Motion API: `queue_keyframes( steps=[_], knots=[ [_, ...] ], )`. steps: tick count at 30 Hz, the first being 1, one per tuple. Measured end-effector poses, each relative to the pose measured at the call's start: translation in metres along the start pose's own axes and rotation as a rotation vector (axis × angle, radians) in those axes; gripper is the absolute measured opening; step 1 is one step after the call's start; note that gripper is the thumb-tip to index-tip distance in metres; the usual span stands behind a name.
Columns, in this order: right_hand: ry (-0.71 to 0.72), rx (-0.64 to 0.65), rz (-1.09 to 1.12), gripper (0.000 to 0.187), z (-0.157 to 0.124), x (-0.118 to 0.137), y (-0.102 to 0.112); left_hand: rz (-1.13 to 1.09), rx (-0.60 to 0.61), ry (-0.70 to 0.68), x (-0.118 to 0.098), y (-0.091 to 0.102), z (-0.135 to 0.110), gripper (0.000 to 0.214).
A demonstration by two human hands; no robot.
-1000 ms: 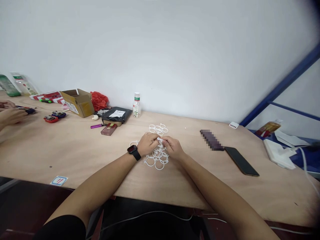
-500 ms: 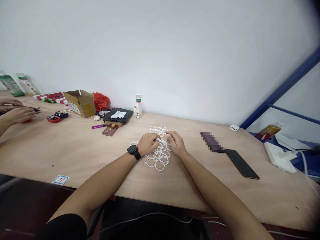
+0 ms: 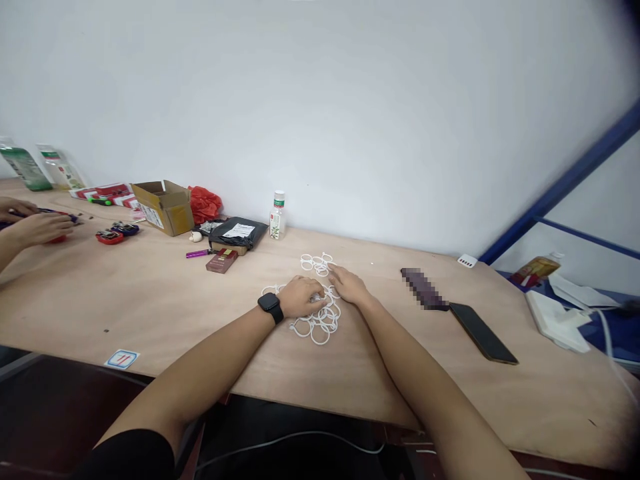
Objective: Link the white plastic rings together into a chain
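White plastic rings with small eyelets, like curtain rings [image 3: 321,332], lie in a loose, overlapping pile in front of me. My left hand [image 3: 301,297], with a black watch on its wrist, reaches over the pile from the left. Its fingers bend down among the rings, the thumb apart from them, and it covers part of the pile. Beyond the pile lies a smaller group of the same rings [image 3: 307,262]. My right hand [image 3: 349,285] is at the near right side of that group, its fingers stretched out and the fingertips touching or close to a ring.
At the left back stand a bottle [image 3: 277,217], a black parcel [image 3: 239,231], a dark red packet [image 3: 221,261] and an open carton [image 3: 165,207]. A co-worker's hands [image 3: 37,227] are at far left. A phone [image 3: 483,332] and a pixelated object [image 3: 425,290] lie right.
My left hand has come down a little nearer, from the ring it held onto the pile. My right hand has shifted slightly left, its fingers now stretched toward the far group.
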State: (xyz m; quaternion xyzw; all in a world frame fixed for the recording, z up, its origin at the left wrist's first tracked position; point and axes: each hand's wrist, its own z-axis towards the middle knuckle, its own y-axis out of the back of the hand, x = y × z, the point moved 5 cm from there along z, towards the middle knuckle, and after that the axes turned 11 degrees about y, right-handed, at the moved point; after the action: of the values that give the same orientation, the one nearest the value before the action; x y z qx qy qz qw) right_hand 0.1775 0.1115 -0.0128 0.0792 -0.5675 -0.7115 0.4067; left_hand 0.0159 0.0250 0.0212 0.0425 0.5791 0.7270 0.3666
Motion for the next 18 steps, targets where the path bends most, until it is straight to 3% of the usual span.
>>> queue_keyframes(
  steps=[4, 10, 14, 18],
  knots=[
    [-0.017, 0.001, -0.06, 0.039, -0.006, 0.009, 0.001, -0.038, -0.018, -0.001, -0.001, 0.001, 0.0, 0.032],
    [-0.182, -0.031, -0.059, 0.046, -0.019, 0.002, 0.008, -0.052, -0.041, 0.006, -0.003, 0.006, 0.001, 0.032],
    [-0.145, 0.004, -0.064, 0.025, -0.019, 0.004, 0.009, -0.045, -0.05, 0.028, -0.001, 0.007, 0.001, 0.032],
    [-0.132, 0.049, -0.069, 0.02, -0.018, 0.006, 0.008, -0.047, -0.05, 0.04, 0.0, 0.007, 0.001, 0.029]
  ],
)
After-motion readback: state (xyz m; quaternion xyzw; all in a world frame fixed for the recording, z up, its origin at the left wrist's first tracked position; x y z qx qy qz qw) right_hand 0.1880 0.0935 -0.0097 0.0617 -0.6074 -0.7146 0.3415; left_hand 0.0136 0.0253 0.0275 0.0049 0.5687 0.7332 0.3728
